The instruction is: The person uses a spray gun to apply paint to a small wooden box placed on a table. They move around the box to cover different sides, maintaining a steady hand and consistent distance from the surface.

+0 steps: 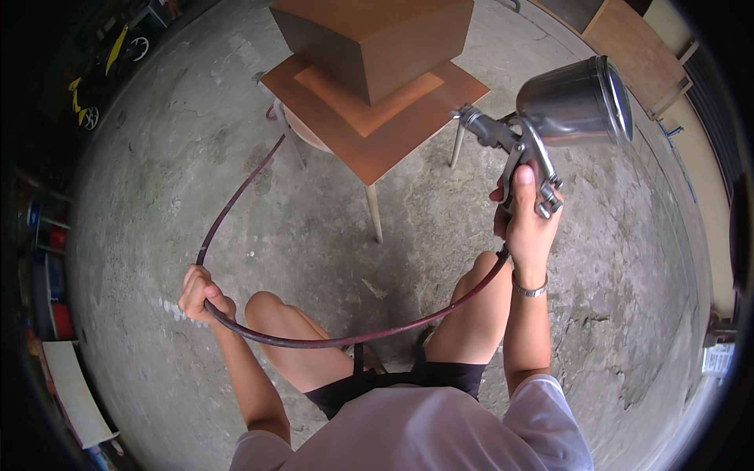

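spray gun: silver metal spray gun (525, 149) with shiny cup, held upright, nozzle pointing left
hose: dark red rubber hose (330, 339), looping between both hands

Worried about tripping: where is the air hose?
The dark red hose loops from the spray gun in the right hand across both knees to the left hand.

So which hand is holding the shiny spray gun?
The right hand grips the shiny metal spray gun with its cup. The left hand holds only the dark red rubber hose.
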A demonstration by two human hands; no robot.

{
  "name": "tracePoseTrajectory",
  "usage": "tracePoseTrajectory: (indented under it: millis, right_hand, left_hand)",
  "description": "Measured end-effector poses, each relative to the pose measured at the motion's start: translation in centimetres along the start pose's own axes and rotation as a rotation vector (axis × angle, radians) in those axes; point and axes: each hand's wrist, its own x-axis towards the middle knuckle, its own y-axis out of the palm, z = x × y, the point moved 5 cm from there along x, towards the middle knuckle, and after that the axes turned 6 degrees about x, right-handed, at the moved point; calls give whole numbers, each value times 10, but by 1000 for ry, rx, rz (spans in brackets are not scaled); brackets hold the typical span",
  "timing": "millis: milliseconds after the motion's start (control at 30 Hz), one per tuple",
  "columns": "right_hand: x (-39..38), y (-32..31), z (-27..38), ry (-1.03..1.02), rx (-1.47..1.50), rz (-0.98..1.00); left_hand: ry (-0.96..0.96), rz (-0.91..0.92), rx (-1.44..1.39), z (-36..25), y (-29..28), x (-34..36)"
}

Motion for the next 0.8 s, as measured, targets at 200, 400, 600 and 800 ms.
tracePoseTrajectory:
  millis: [200,400,600,800]
  right_hand:
    - [-51,10,4,-19,-43,201]
    - [-75,24,21,-23,4,318]
    - [-11,14,10,-27,-55,12]
    - [69,-9,12,-155,-173,-153]
  left_hand:
    - [-16,0,-15,6,-6,3]
    - [-69,-7,-47,8,-8,3]
    - [-11,6,-4,2,-6,5]
    - [-5,40,17,-8,1,3]
